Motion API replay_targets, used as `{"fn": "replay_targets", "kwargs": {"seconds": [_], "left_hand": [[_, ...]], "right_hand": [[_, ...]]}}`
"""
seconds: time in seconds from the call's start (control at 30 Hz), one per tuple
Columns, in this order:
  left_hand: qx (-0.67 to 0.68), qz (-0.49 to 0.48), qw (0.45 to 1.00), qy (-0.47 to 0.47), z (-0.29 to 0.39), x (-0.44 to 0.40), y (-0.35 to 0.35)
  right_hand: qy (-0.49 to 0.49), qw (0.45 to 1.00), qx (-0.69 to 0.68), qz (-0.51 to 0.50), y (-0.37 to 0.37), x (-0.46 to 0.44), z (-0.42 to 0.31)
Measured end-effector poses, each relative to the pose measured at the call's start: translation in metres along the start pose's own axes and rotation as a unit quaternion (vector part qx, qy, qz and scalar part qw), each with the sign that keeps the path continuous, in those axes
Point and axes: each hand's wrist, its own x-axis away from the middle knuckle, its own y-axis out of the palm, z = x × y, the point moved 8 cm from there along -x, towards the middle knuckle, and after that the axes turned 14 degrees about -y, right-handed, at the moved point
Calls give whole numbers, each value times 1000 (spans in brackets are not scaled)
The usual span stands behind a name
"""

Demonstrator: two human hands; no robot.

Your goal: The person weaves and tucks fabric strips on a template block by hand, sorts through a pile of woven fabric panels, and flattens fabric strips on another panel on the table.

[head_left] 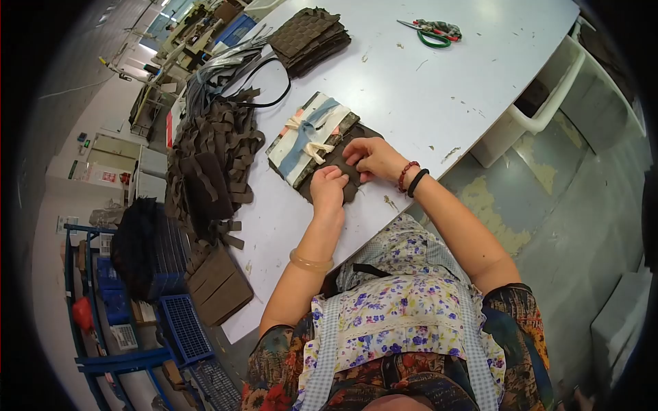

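On the table, a flat block (301, 144) wrapped in white material and tied with blue and cream cloth strips lies tilted in front of me. A dark brown leather-like piece (351, 168) with strips sits along its near edge. My left hand (328, 190) is closed, its thumb and fingers pinching the near-left part of the brown piece. Over the right part of that piece, my right hand (375, 157) has its fingers curled and pressed together on it. The fingertips partly cover the spot they grip.
Brown strips (219, 147) are heaped at the left, with a slit brown panel (221, 288) below. Woven brown pieces (310, 41) are stacked farther back. Green-handled scissors (433, 38) lie on the white table (473, 75). A white bin (548, 113) stands beyond the right edge.
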Motion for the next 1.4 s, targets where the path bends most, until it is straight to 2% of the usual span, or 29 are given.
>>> {"fn": "replay_targets", "kwargs": {"seconds": [0.17, 0.3, 0.37, 0.5, 0.63, 0.67, 0.8, 0.87, 0.97, 1.03, 1.1, 1.17, 1.2, 1.23, 1.3, 1.4], "left_hand": [[11, -46, 999, -19, 3, 10, 11], [9, -37, 999, -23, 4, 15, 15], [-26, -20, 999, -10, -1, 9, 16], [-32, -13, 999, 10, -4, 20, 20], [-29, 12, 999, 45, -12, 28, 20], [-29, 28, 998, 53, -11, 12, -20], [-14, 64, 995, 78, -25, 7, -39], [-19, 67, 995, 71, -30, 4, -47], [-48, 62, 993, 88, -5, -1, -10], [-65, -67, 996, 16, 12, -2, -2], [-70, -87, 994, 18, 30, 11, -1], [-41, -123, 990, -52, 34, 27, 4], [34, -196, 974, -105, 28, 27, 11], [32, -195, 975, -103, 27, 25, 8], [224, -256, 927, -157, 21, 24, 13], [275, -240, 922, -127, 8, 27, 10]], "right_hand": [[-7, 999, -31, 6, -4, 6, -4], [-13, 999, -35, -5, -7, 9, -6], [-21, 996, 60, -54, -6, 10, -9], [-5, 992, 98, -76, -7, 16, -14], [0, 999, 25, -31, -12, 31, -23], [2, 1000, -20, -17, 21, 10, -11], [23, 999, -22, -36, 37, 6, 4], [25, 999, -45, -12, 40, 6, 6], [33, 999, -30, -10, -6, 4, -1], [28, 999, -20, -11, -6, -3, -4], [26, 1000, -15, -9, -6, -5, -3], [16, 999, -37, -21, -4, -8, 0], [15, 999, -37, -21, -3, -9, 0], [11, 999, -42, -13, -2, -10, 1], [8, 999, -48, -3, -1, -11, 0], [10, 999, -47, -15, -1, -10, -4]]}}
